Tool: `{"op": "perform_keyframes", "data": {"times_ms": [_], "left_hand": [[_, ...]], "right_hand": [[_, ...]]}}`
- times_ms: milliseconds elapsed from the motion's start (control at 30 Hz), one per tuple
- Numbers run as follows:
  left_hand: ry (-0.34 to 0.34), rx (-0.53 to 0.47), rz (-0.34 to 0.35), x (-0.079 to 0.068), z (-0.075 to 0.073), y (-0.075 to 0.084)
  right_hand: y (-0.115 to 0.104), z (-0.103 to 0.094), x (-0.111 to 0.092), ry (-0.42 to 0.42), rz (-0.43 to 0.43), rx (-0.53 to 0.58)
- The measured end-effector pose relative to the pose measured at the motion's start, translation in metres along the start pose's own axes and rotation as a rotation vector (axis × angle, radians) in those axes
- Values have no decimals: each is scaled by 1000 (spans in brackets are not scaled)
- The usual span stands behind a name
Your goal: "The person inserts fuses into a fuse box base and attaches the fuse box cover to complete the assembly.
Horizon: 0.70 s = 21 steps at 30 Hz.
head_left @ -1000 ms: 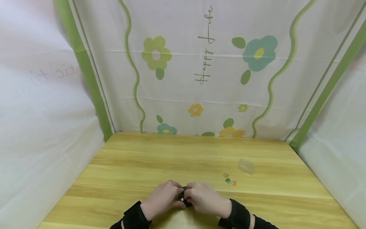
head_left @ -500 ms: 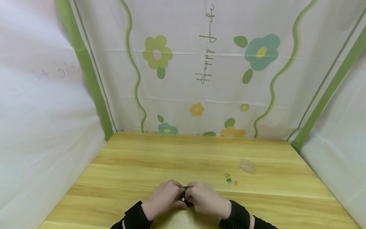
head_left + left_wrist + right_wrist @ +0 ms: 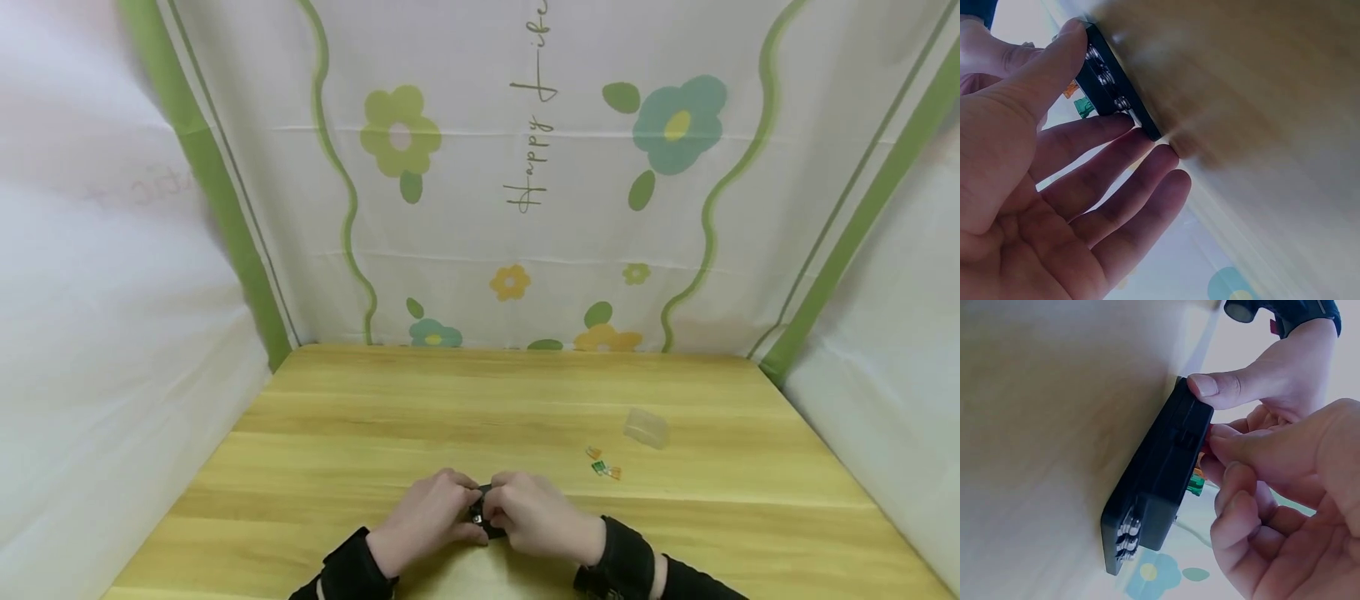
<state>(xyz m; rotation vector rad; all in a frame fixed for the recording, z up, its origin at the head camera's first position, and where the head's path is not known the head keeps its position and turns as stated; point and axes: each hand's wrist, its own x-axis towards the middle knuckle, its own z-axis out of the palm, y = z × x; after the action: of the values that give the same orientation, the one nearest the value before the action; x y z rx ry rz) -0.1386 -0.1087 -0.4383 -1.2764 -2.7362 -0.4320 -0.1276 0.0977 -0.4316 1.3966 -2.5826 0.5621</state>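
Note:
A black fuse box (image 3: 1157, 472) with metal terminals along one side sits on the table between my hands. My left hand (image 3: 427, 510) holds it by opposite edges, thumb on one and fingertips on the other. My right hand (image 3: 536, 515) is over its top, thumb and index finger pinching a small red blade fuse (image 3: 1207, 440) against the box. How deep that fuse sits is hidden by the fingers. A green fuse (image 3: 1195, 484) and an orange fuse (image 3: 1199, 467) stick up from the box's top, also partly visible in the left wrist view.
Right of the hands, loose fuses lie on the wooden table (image 3: 337, 417): a green fuse (image 3: 598, 468), an orange fuse (image 3: 615, 473) and another orange fuse (image 3: 593, 452). Behind them is a clear plastic case (image 3: 646, 427). A flowered curtain (image 3: 465, 208) hangs at the table's back edge.
The head view has shifted slightly. Both hands keep almost the same pose on the fuse box, and the loose fuses and plastic case stay in place on the table.

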Motion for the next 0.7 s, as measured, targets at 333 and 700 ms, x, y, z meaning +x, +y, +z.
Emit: {"op": "perform_keyframes", "data": {"times_ms": [333, 700], "left_hand": [[13, 9, -6, -1, 3, 0], [9, 0, -3, 1, 1, -1]], "right_hand": [[2, 4, 2, 20, 5, -17], [2, 4, 3, -23, 31, -60]]}}
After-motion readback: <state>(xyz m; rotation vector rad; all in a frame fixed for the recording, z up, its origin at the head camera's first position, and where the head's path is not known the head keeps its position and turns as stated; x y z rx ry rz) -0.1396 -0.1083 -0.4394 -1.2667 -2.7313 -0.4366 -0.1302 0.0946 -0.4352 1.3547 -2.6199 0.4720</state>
